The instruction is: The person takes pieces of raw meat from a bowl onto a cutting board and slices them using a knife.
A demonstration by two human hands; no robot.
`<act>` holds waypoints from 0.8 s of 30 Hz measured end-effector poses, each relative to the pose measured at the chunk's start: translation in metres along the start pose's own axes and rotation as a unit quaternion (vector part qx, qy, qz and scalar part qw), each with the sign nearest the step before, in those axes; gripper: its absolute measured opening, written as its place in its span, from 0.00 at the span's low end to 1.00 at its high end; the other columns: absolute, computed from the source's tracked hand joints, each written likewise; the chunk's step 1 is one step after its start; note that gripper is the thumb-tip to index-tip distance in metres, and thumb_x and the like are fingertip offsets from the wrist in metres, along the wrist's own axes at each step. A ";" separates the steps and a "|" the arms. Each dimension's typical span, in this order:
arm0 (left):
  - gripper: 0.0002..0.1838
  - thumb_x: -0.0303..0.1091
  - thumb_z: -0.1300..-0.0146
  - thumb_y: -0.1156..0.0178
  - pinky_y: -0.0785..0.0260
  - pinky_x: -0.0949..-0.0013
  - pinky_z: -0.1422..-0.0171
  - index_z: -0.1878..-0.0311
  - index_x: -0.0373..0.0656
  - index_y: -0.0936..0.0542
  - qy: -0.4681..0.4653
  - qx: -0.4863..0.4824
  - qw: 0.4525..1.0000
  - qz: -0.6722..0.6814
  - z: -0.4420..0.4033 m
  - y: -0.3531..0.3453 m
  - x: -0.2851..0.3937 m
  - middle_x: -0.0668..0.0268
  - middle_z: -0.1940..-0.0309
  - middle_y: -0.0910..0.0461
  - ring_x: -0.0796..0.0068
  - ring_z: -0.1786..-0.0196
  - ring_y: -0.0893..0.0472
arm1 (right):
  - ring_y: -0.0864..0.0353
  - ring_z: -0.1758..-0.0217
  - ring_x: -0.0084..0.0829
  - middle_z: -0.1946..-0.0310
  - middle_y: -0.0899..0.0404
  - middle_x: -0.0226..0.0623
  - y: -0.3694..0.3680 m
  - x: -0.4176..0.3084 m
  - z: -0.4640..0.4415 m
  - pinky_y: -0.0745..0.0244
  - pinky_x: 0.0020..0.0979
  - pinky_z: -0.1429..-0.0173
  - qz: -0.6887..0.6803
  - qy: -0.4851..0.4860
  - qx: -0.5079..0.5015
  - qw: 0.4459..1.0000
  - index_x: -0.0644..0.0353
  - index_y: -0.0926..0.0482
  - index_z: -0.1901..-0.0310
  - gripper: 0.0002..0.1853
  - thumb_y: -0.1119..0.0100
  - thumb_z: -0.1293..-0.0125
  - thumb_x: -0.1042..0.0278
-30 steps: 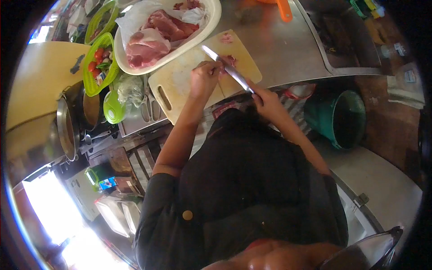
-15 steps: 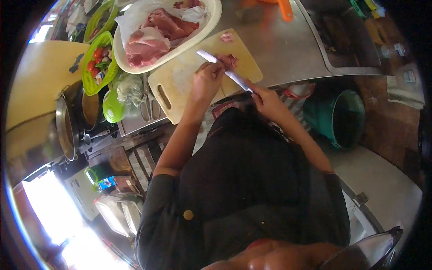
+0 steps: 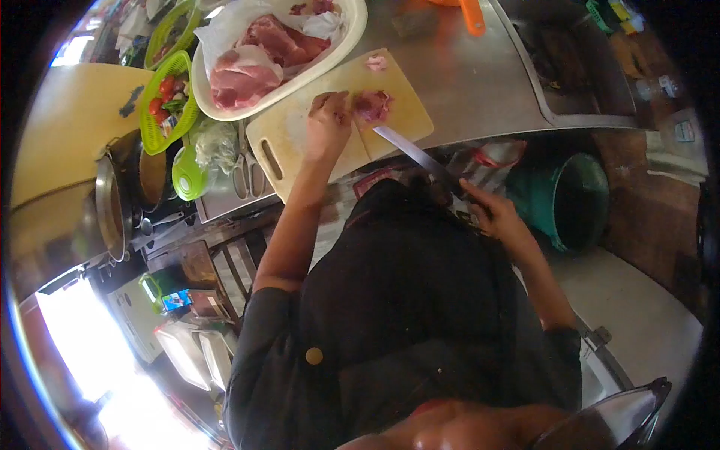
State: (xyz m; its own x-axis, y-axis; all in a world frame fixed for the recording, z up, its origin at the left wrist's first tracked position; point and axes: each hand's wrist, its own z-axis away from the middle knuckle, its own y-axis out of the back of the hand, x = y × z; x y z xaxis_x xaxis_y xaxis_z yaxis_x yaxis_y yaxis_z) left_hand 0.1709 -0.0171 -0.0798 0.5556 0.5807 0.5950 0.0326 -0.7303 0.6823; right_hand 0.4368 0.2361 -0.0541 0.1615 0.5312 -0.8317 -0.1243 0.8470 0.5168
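Note:
My right hand (image 3: 496, 214) grips the dark handle of a kitchen knife (image 3: 411, 151). The blade slants up and left over the near edge of the cutting board (image 3: 300, 146), its tip just below some small raw meat pieces (image 3: 373, 106). Left of those pieces, above the board, is my left hand (image 3: 330, 118) with its fingers curled closed; whatever they hold is hidden. A paler scrap of meat (image 3: 376, 63) lies near the board's far edge. Behind the board, large raw meat chunks (image 3: 247, 79) sit on plastic in a white basin (image 3: 355, 46).
Scissors (image 3: 247, 174), a clear plastic bag (image 3: 216, 146) and a green lidded container (image 3: 189, 176) lie left of the board. A green basket (image 3: 154, 141) holds tomatoes and other vegetables. An orange handle (image 3: 472, 16), a sink (image 3: 574, 67) and a green bin (image 3: 577, 202) are to the right.
My right hand has drawn the knife down and right, away from the meat pieces. My left hand has shifted slightly left and up, leaving the pieces more exposed.

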 end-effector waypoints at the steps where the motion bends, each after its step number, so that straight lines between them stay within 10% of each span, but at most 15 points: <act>1: 0.11 0.23 0.47 0.41 0.24 0.60 0.59 0.59 0.40 0.18 0.005 -0.024 1.000 -0.008 0.002 0.002 -0.006 0.54 0.68 0.19 0.57 0.65 0.19 | 0.21 0.61 0.45 0.61 0.21 0.52 0.006 -0.006 0.003 0.27 0.39 0.52 -0.008 0.010 0.004 1.000 0.42 0.33 0.33 0.30 0.44 0.37 0.76; 13: 0.11 0.36 0.40 0.38 0.26 0.67 0.62 0.60 0.39 0.16 0.104 -0.026 0.992 0.059 -0.049 0.055 0.053 0.58 0.71 0.16 0.70 0.67 0.16 | 0.21 0.56 0.51 0.58 0.20 0.53 -0.020 -0.011 -0.036 0.27 0.45 0.50 0.054 0.000 0.038 0.998 0.40 0.38 0.31 0.31 0.45 0.35 0.73; 14: 0.09 0.34 0.41 0.35 0.26 0.71 0.67 0.67 0.38 0.16 -0.014 0.114 0.991 0.069 -0.070 0.057 0.053 0.62 0.75 0.17 0.73 0.73 0.17 | 0.21 0.57 0.51 0.59 0.20 0.53 -0.020 -0.011 -0.036 0.27 0.45 0.50 0.040 0.011 0.040 0.998 0.40 0.38 0.31 0.31 0.45 0.35 0.73; 20: 0.10 0.32 0.38 0.43 0.28 0.61 0.52 0.57 0.38 0.18 -0.082 0.150 0.985 -0.033 -0.172 0.049 0.032 0.53 0.64 0.17 0.62 0.54 0.19 | 0.21 0.56 0.51 0.58 0.20 0.53 -0.030 -0.002 -0.027 0.26 0.43 0.50 0.028 0.052 0.090 0.994 0.39 0.38 0.31 0.31 0.45 0.35 0.73; 22: 0.11 0.34 0.44 0.36 0.26 0.64 0.64 0.64 0.36 0.17 -0.259 0.175 0.940 -0.138 -0.167 0.043 0.029 0.52 0.64 0.18 0.61 0.65 0.17 | 0.21 0.56 0.51 0.58 0.20 0.53 -0.027 -0.004 -0.027 0.26 0.43 0.50 0.026 0.031 0.098 0.994 0.40 0.37 0.31 0.31 0.45 0.35 0.73; 24: 0.08 0.31 0.47 0.36 0.26 0.62 0.63 0.65 0.37 0.17 -0.097 0.033 0.994 0.039 -0.118 0.028 0.038 0.50 0.66 0.19 0.55 0.68 0.18 | 0.21 0.56 0.51 0.58 0.21 0.53 -0.026 -0.011 -0.028 0.26 0.43 0.51 0.025 0.014 0.117 0.993 0.41 0.37 0.31 0.31 0.45 0.35 0.74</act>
State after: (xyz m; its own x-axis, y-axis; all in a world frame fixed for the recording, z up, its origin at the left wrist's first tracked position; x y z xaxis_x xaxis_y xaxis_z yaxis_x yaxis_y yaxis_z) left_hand 0.0946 0.0272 0.0116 0.7078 0.4465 0.5474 0.0342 -0.7957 0.6047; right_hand 0.4110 0.2072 -0.0639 0.1336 0.5752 -0.8071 0.0999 0.8024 0.5884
